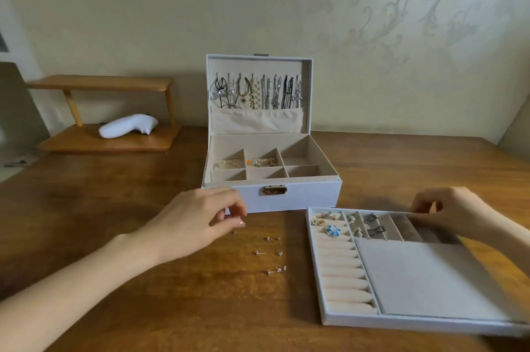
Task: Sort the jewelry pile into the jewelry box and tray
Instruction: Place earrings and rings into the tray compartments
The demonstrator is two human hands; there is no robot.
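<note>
The tabletop [86,208] is carrying the open jewelry box [301,194], with necklaces [258,90] hanging in its lid and bracelets [259,162] lying in two rear compartments. Beside it, the tray [401,323] is holding rings and earrings in its far slots. The left hand [198,217] is hovering over the loose stud earrings [269,252] with its fingers curled. The right hand [450,208] is curling its fingers at the tray's far rim. Whether either hand is pinching anything, I cannot tell. Most looks sorted, with only the studs waiting.
</note>
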